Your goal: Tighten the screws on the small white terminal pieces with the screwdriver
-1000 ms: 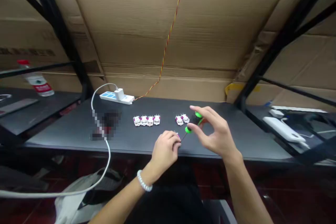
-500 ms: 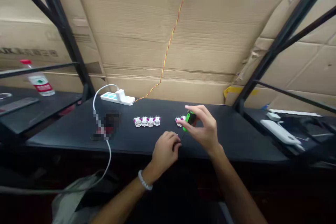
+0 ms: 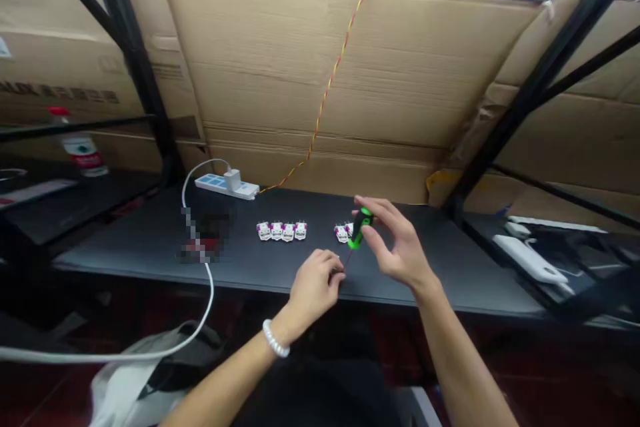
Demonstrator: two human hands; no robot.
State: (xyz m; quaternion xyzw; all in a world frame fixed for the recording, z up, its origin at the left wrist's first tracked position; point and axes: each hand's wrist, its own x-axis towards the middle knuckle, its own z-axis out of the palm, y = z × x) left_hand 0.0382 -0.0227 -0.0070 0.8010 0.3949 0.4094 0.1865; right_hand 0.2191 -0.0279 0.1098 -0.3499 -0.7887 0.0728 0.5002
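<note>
A green and black screwdriver [image 3: 359, 228] is gripped by my right hand [image 3: 400, 243], its thumb and fingers on the handle. The thin shaft slants down to the fingertips of my left hand [image 3: 315, 282]. That hand is closed in a pinch low over the table's front; what it holds is mostly hidden behind the fingers. Just beyond the screwdriver sit small white and purple parts [image 3: 341, 233] with thin pins, partly covered by the handle. More white and purple parts [image 3: 283, 231] stand in a row to the left.
The black table [image 3: 280, 267] backs onto a cardboard panel [image 3: 300, 67]. A white power strip [image 3: 245, 190] with a plugged-in charger [image 3: 233, 179] lies at the back left; its white cable [image 3: 210, 293] hangs over the front edge. Black metal posts [image 3: 500, 133] stand at both sides.
My right thumb has shifted on the screwdriver handle and the fingers are straighter, showing more of the handle. The left hand keeps its pinch. The camera view has tilted slightly.
</note>
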